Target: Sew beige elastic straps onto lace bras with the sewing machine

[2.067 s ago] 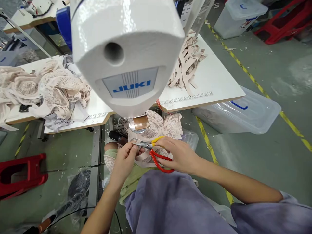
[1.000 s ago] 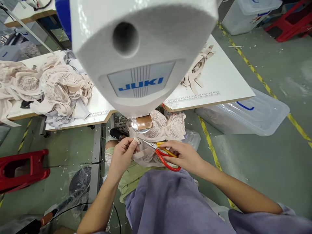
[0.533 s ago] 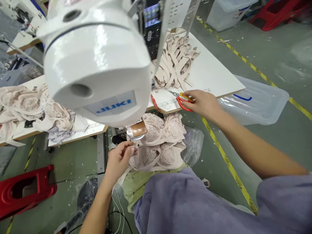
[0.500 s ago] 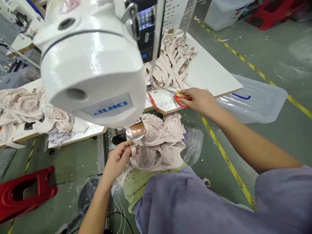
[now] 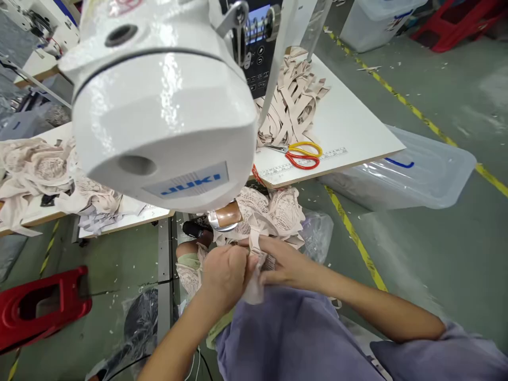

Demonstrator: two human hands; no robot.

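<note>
Just above my lap, my left hand (image 5: 227, 271) is closed in a fist around part of a beige lace bra (image 5: 257, 241). My right hand (image 5: 289, 265) is against the same bra from the other side, its fingers behind the band and its thumb in front. A pale strip hangs down between the two hands, and a small printed label shows near the right fingers. Behind them, more lace cups (image 5: 286, 207) lie beside the sewing machine's metal arm end (image 5: 225, 216). Scissors (image 5: 304, 154) with one red and one yellow handle rest on the white table.
A white sewing machine head (image 5: 166, 121) looms over the work at upper left. Beige straps (image 5: 296, 100) are heaped on the white table (image 5: 349, 121). More bras (image 5: 43, 169) pile up at left. A clear plastic bin (image 5: 428, 169) and a red stool (image 5: 43, 304) stand on the floor.
My right hand has let go of the scissors on the table and come down to the bra. My left hand has moved right and nearer my body, with the bra lifted between both hands.
</note>
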